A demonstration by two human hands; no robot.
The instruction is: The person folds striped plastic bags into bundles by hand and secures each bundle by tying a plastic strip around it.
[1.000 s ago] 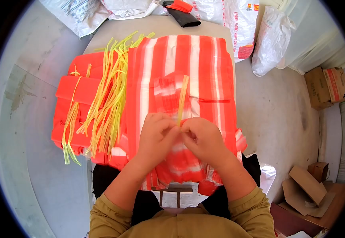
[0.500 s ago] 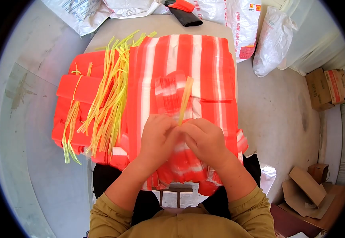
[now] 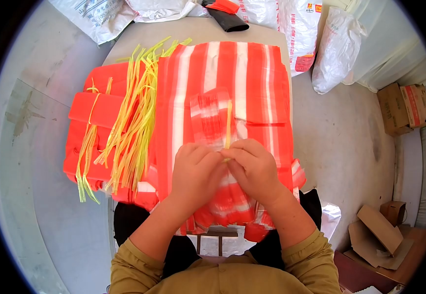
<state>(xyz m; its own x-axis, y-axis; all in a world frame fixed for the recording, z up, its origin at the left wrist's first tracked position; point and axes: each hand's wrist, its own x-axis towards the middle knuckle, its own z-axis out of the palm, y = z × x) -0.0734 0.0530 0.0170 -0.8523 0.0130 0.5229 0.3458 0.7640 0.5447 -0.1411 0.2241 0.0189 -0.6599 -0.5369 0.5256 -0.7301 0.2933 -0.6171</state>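
My left hand point(image 3: 196, 171) and my right hand point(image 3: 253, 169) meet over a stack of red-and-white striped plastic bags point(image 3: 262, 78). Between their fingertips both pinch a thin yellow plastic strip point(image 3: 229, 122), whose free end points away from me. The strip is around the gathered middle of a small bundle of striped plastic point(image 3: 208, 115); its fan-like far end lies flat on the stack. The bundle's near end spreads out below my wrists. My fingers cover most of the spot where the strip crosses.
Many loose yellow strips point(image 3: 137, 127) drape over red folded bundles point(image 3: 95, 108) at the left. White printed sacks point(image 3: 301, 34) and a black-and-red roll point(image 3: 227, 17) lie beyond the table. Cardboard boxes point(image 3: 403, 110) stand at the right; an open carton point(image 3: 379, 237) sits lower right.
My fingertips have shifted slightly on the yellow strip, the right hand moving a little away from me. The strip's free end now looks narrower and more upright.
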